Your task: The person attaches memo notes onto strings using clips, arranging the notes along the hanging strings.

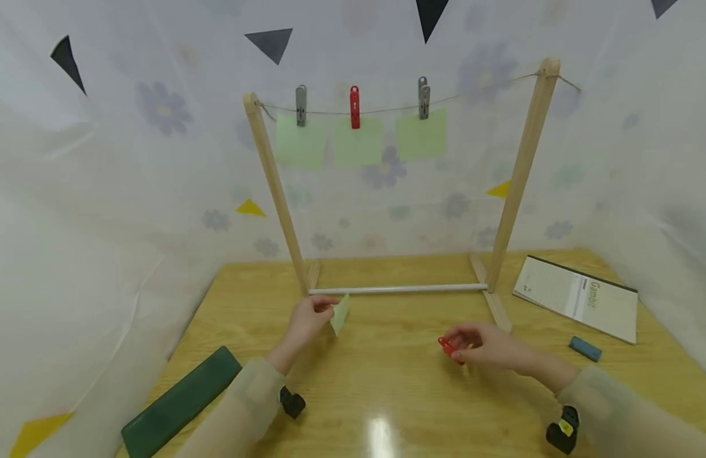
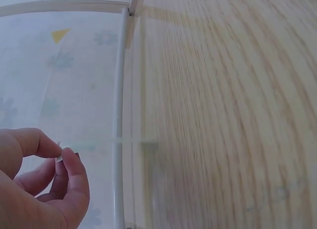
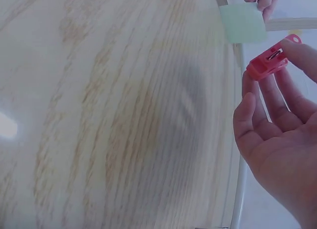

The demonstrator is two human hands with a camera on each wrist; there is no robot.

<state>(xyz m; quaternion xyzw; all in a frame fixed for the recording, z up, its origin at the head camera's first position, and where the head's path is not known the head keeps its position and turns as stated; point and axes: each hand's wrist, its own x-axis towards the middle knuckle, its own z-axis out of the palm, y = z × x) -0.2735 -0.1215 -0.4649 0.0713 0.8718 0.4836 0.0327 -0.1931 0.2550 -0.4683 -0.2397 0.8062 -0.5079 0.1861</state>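
Note:
My left hand [image 1: 307,321] pinches a pale green paper note [image 1: 341,314] by its edge, above the table near the white rod; in the right wrist view the note [image 3: 242,23] shows its flat face. My right hand [image 1: 493,346] grips a red clothespin [image 3: 270,60] between thumb and fingers, over the table to the right. The two hands are apart. On a string behind them hang three similar green notes: the left note [image 1: 300,145] under a grey clothespin [image 1: 301,105], the middle note [image 1: 359,145] under a red clothespin [image 1: 355,107], the right note [image 1: 422,138] under a grey clothespin [image 1: 424,102].
Wooden posts [image 1: 278,191] hold up the string, joined low down by a white rod [image 1: 399,289]. A dark green case [image 1: 181,402] lies at the left of the table [image 1: 387,388]. At the right lie a notepad [image 1: 576,299] and a small blue block [image 1: 585,348].

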